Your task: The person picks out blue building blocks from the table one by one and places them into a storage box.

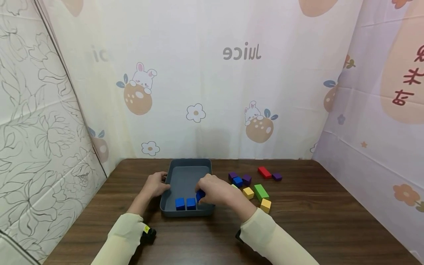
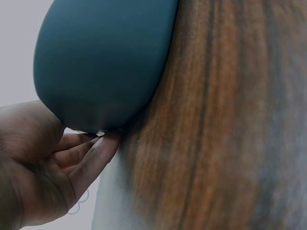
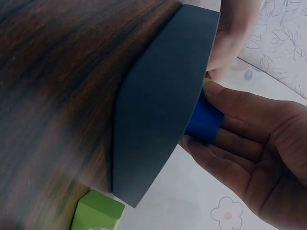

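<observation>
A dark grey tray (image 1: 187, 213) lies on the table, with a blue cube (image 1: 180, 204) and another blue cube (image 1: 191, 204) side by side near its front wall. My right hand (image 1: 213, 189) reaches over the tray's right side, pinching a third blue cube (image 3: 205, 120) between thumb and fingers. In the right wrist view, the tray wall covers part of this cube. At the tray's left wall, my left hand (image 1: 155, 184) touches the outside with its fingertips. The left wrist view shows those fingertips (image 2: 112, 138) right at the tray's edge.
Right of the tray lie loose blocks: purple cubes (image 1: 246, 179), a blue cube (image 1: 237, 181), yellow cubes (image 1: 265, 205), a green block (image 1: 261, 192) and a red block (image 1: 264, 172). My right forearm partly covers some. A patterned curtain (image 1: 212, 92) stands behind the table.
</observation>
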### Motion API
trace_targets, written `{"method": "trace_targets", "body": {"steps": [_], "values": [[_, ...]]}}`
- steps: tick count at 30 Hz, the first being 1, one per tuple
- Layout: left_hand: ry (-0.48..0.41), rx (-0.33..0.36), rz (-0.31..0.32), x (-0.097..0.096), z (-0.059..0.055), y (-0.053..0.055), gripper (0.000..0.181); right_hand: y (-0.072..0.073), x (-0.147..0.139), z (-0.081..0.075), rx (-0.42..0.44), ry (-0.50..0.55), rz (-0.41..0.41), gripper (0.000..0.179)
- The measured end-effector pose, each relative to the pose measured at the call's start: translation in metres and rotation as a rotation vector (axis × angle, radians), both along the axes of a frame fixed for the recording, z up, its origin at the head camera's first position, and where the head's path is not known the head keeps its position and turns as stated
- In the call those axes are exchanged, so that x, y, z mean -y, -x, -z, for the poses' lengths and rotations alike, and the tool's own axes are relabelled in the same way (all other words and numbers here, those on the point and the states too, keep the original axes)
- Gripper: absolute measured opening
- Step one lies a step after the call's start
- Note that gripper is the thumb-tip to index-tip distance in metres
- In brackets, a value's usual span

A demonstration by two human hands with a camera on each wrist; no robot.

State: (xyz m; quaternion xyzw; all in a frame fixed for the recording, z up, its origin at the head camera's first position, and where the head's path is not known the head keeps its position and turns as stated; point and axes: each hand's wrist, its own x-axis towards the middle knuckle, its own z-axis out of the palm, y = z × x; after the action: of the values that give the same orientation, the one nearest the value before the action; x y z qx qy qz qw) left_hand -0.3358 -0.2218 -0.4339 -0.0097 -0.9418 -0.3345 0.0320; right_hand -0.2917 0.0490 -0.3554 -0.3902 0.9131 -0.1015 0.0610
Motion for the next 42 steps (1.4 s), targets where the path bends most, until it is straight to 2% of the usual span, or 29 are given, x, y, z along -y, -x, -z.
{"method": "trace_targets", "body": {"steps": [11, 26, 42], "values": [[0.004, -0.001, 0.001, 0.000, 0.000, 0.000, 0.057, -0.002, 0.008, 0.003, 0.001, -0.022, 0.008, 0.033], [0.011, -0.014, 0.002, 0.001, 0.002, 0.002, 0.056, 0.002, 0.015, 0.011, -0.041, -0.060, -0.011, 0.026], [0.007, -0.008, 0.000, 0.000, 0.000, 0.000, 0.056, 0.004, 0.026, 0.012, 0.004, -0.070, -0.022, 0.025]]}}
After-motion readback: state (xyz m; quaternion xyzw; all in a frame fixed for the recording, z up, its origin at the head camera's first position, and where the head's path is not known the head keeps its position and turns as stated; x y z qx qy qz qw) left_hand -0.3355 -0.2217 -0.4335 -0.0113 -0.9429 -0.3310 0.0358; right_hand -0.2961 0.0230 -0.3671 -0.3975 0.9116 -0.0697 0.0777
